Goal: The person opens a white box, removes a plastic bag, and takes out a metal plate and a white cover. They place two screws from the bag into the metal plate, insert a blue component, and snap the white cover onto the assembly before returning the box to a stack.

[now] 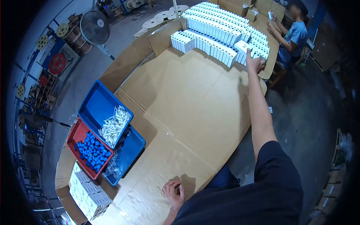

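My right hand [255,64] reaches out to the near right end of the stacked white boxes [215,28]. Its thumb lies against a white box [242,46] with a dark mark on top, at the edge of the rows; the fingers curl in beside it and are partly hidden. Low in the view, my left hand [174,193] rests on the cardboard-covered table [180,101], its fingers loosely bent and apart, with nothing in them.
To the left, a blue tray [92,98] holds white plastic pieces; a red tray [77,131] holds small blue parts. Another blue tray [137,144] contains clear plastic. More white boxes [88,191] stand at lower left. A person [294,39] sits at the far right, hands raised.
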Demonstrator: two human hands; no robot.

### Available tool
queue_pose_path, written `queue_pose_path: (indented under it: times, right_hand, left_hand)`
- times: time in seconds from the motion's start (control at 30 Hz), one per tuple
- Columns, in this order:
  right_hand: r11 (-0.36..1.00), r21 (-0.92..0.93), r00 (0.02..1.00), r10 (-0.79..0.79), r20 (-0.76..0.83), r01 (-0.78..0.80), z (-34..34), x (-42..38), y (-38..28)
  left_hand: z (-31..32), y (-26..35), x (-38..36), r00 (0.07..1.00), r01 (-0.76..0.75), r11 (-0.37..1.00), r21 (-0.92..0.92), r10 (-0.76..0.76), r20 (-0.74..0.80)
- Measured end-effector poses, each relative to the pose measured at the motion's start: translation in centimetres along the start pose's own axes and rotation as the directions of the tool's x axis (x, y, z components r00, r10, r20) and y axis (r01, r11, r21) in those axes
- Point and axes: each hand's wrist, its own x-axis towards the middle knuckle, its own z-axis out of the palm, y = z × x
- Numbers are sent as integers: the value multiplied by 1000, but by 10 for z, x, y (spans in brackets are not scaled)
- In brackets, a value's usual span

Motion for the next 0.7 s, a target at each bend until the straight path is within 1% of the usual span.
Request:
queue_pose_path:
  times: [0.1,0.2,0.33,0.47,0.5,0.6,0.63,0.7]
  right_hand:
    - [993,-120,980,18,199,6,7,20,-19]
    - [981,-183,965,-18,262,68,18,26,-26]
    - [985,-170,975,29,222,9,23,34,-29]
    - [997,-47,995,-59,74,62,31,39,-33]
    - [996,-52,989,-69,129,76,28,39,-39]
    - [989,-150,991,27,131,-7,25,27,-58]
    - [969,-247,991,46,124,-14,19,21,-64]
    - [964,-264,982,65,178,-16,23,27,-61]
  left_hand:
    - [0,0,1,1000,-5,1000,3,5,-1]
    - [-1,2,1,1000,6,1000,11,-6,0]
    - [0,-1,0,1000,13,1000,-1,-13,-9]
    - [0,-2,-1,1000,26,1000,-10,-26,-7]
    - [0,-2,0,1000,26,1000,-17,-26,-9]
    - [-2,1,1,1000,25,1000,4,-25,1]
    - [-2,0,1,1000,23,1000,3,-23,1]
    - [-1,-1,0,1000,19,1000,2,-19,-1]
